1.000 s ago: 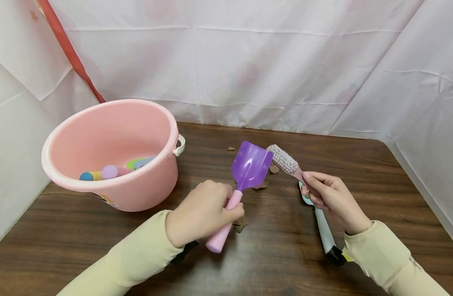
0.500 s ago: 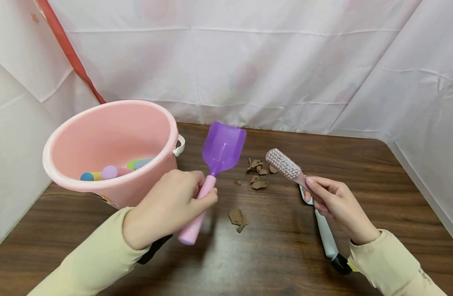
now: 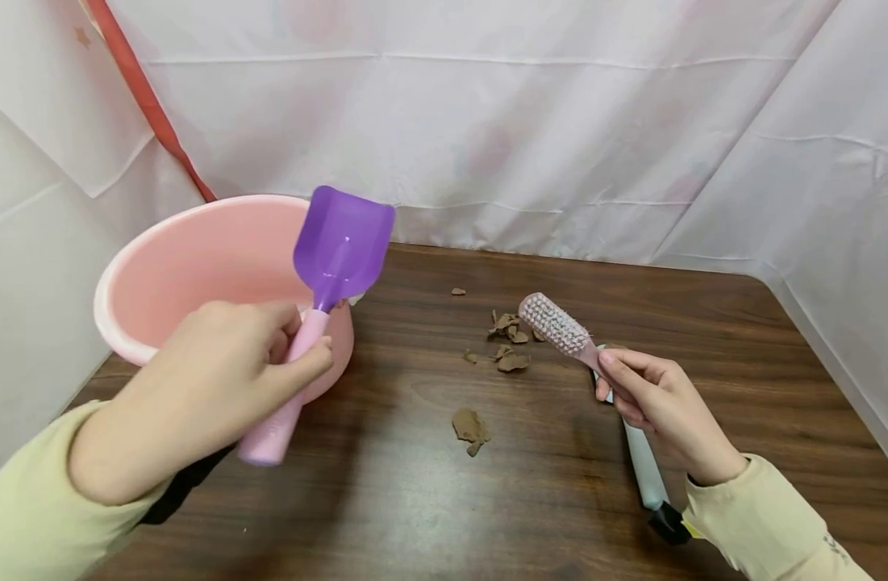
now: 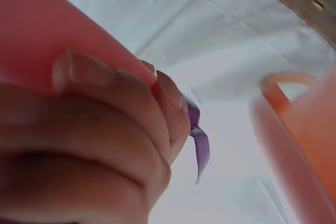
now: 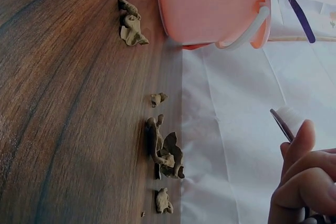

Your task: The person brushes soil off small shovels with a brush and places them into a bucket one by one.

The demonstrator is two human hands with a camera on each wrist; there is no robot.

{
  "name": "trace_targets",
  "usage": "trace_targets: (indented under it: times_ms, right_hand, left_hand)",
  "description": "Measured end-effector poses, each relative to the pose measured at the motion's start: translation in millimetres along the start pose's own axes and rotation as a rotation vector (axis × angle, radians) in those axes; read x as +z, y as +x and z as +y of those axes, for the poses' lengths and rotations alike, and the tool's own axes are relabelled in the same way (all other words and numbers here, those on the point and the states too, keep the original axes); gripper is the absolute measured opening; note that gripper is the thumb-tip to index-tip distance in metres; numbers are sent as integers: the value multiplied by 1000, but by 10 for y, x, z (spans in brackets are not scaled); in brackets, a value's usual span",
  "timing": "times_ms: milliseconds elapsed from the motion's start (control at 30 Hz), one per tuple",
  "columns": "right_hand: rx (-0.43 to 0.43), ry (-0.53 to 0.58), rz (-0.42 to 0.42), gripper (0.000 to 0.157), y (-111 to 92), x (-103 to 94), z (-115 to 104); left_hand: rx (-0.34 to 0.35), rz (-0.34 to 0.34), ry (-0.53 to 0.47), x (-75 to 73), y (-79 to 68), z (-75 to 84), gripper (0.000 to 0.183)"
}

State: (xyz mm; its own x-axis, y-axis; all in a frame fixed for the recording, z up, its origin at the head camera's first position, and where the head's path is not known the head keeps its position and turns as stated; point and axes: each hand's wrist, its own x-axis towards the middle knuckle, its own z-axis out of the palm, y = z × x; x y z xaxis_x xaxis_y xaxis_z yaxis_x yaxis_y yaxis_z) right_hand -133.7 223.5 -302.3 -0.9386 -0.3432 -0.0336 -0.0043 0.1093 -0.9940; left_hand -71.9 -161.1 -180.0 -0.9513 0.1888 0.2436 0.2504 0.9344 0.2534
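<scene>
My left hand (image 3: 211, 379) grips the pink handle of a toy shovel (image 3: 345, 242), whose purple scoop points up and away near the bucket's right rim. In the left wrist view, curled fingers (image 4: 105, 124) wrap that handle. The pink bucket (image 3: 117, 323) stands behind the left hand, which hides part of it. My right hand (image 3: 664, 403) pinches a small pink brush (image 3: 557, 324) by its handle, bristles facing up, above the table. Brown crumpled scraps (image 3: 512, 359) lie in the middle of the table, and a bigger scrap (image 3: 470, 428) is closer to me.
Beneath the right hand lies a tool with a pale grey handle (image 3: 643, 464), partly hidden. A tiny scrap (image 3: 458, 291) sits toward the back of the wooden table (image 3: 414, 516). White curtains (image 3: 473, 121) enclose the back and sides.
My left hand has carried the shovel left and up, from over the scraps to the bucket, uncovering the scraps. The right hand with the brush has barely moved.
</scene>
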Motion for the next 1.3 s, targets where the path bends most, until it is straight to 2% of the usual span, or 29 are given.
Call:
trace_targets:
  times_ms: [133,333,467,567,733,833,967,1067,1300]
  right_hand:
    - [0,30,-1,25,-10,-1,-4]
    - [-2,53,-12,23,-16,-1,-5]
    - [-2,51,-20,23,-9,-1,-13]
    - [-2,42,-26,23,-12,-5,-15]
    - [4,-4,-9,27,-22,-14,-13]
    - [-9,5,-11,27,-24,-18,-20]
    - [-24,14,-20,24,-24,-12,-26]
    - [-24,13,-25,23,-23,-10,-29]
    - [-5,0,-18,24,-32,-23,-37]
  left_hand:
    - [3,12,38,-83,23,-93,33]
    - [-39,-18,53,-188,77,-233,42]
    - [-114,-103,10,-263,109,-349,42]
    - [-201,-190,-60,-346,114,-436,43]
    - [-277,-324,-25,-497,181,-662,56]
    - [-282,-391,37,-550,237,-776,64]
    - [-269,-439,77,-575,299,-830,60]
    - [-261,-486,74,-615,359,-875,49]
    - [-244,-650,36,-726,570,-1022,51]
